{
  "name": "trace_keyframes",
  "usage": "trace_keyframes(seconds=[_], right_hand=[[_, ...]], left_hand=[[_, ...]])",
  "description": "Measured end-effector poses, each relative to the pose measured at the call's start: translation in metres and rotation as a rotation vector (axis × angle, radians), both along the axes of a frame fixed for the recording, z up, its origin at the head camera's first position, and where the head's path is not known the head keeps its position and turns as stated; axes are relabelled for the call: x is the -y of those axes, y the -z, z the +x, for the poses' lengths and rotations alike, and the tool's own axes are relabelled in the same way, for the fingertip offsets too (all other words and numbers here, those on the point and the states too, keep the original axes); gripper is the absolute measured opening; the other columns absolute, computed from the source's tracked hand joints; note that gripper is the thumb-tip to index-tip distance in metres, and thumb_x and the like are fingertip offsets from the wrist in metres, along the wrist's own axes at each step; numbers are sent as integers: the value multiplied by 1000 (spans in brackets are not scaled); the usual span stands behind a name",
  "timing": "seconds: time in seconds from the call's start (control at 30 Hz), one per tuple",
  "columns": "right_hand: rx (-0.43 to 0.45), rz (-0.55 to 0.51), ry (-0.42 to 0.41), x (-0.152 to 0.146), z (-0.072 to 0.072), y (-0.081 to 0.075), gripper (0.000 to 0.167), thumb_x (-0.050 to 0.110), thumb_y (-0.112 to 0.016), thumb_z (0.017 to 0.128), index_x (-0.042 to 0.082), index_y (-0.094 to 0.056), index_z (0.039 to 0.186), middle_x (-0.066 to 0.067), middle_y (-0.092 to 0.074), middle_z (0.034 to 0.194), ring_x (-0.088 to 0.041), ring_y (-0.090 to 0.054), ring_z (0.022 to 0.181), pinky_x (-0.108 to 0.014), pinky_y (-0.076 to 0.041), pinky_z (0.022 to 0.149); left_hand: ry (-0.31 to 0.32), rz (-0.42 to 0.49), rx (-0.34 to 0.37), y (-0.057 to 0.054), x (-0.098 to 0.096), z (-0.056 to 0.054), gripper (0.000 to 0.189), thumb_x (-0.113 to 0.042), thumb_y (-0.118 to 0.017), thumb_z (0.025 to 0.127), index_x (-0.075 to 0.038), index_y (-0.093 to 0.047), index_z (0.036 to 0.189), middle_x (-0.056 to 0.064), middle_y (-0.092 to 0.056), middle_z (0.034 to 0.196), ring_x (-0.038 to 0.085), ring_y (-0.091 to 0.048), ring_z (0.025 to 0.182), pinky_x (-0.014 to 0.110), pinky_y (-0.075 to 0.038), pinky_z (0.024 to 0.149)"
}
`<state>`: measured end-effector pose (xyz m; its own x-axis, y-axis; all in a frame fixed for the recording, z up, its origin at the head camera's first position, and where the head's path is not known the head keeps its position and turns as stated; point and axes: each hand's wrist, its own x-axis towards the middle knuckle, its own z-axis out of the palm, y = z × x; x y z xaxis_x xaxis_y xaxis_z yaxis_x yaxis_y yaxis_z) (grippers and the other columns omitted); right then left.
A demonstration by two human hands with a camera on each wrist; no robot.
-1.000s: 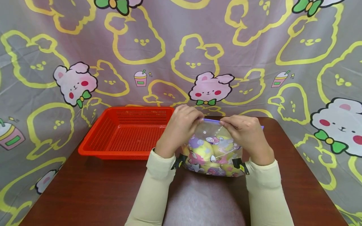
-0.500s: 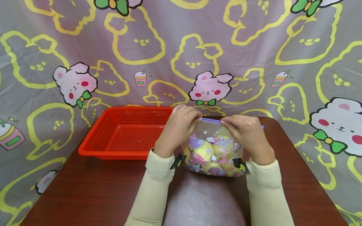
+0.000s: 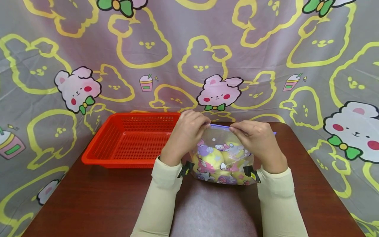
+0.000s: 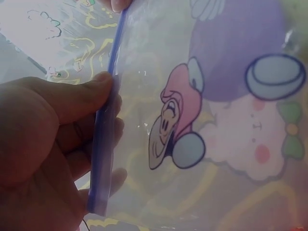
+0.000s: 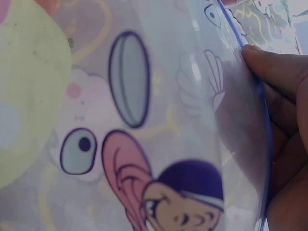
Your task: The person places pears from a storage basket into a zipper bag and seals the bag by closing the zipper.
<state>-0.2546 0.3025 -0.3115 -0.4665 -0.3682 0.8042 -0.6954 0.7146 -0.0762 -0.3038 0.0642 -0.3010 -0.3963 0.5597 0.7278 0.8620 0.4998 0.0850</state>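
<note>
A clear zip bag (image 3: 220,164) printed with purple and pink cartoon figures stands upright on the table, with several round yellow fruits (image 3: 215,158) inside. Along its top runs a purple zip strip (image 3: 219,126). My left hand (image 3: 190,131) pinches the strip toward its left end, thumb on the near side and fingers behind, as the left wrist view shows. My right hand (image 3: 256,136) pinches the same strip to the right of the middle. In the right wrist view the thumb (image 5: 274,65) lies at the bag's edge and a yellow fruit (image 5: 29,96) shows through the plastic.
A red perforated plastic basket (image 3: 97,158) with nothing in it sits left of the bag, partly behind my left hand. The brown wooden table (image 3: 112,200) ends at a cartoon-printed cloth (image 3: 165,42) hanging at the back and sides.
Both hands keep their pinch on the zip strip. My left hand has shifted very slightly left; the bag and the basket stay where they were.
</note>
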Motion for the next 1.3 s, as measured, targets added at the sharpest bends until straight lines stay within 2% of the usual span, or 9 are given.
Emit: trace_keyframes(seconds=[0.13, 0.43, 0.8, 1.1, 1.3], right_hand=[[-3, 19, 6, 0, 1, -1, 7, 9, -78, 81, 5, -75, 86, -3, -70, 77, -16, -65, 65, -35, -52, 59], [-21, 21, -18, 6, 1, -1, 11, 8, -79, 79, 3, -75, 88, -6, -71, 78, -18, -66, 66, -37, -53, 59], [-77, 27, -44, 16, -1, -1, 14, 7, -79, 78, 1, -75, 90, -8, -71, 79, -21, -67, 65, -38, -54, 57], [-15, 45, -38, 23, 0, 0, 17, 10, -80, 79, 1, -75, 93, -8, -72, 84, -21, -69, 72, -38, -56, 64], [-21, 62, -34, 27, -1, 1, 19, 12, -81, 79, 2, -75, 94, -7, -72, 84, -21, -69, 72, -38, -55, 65]], left_hand=[[4, -3, -1, 0, 1, 1, 5, -13, -71, 90, -9, -70, 90, 0, -67, 87, 19, -59, 85, 39, -39, 96], [25, -8, 16, -2, 1, 3, 5, -13, -72, 89, -9, -71, 89, -1, -68, 86, 18, -59, 84, 39, -40, 96], [29, -25, 43, -3, 1, 6, 5, -14, -72, 89, -9, -71, 89, -2, -67, 85, 17, -58, 83, 38, -41, 94], [38, -50, 50, -3, 1, 8, 4, -14, -73, 89, -10, -72, 89, -3, -66, 83, 16, -58, 82, 38, -41, 94], [33, -73, 47, -4, 2, 8, 5, -15, -73, 89, -10, -72, 90, -3, -67, 85, 17, -59, 85, 37, -40, 96]])
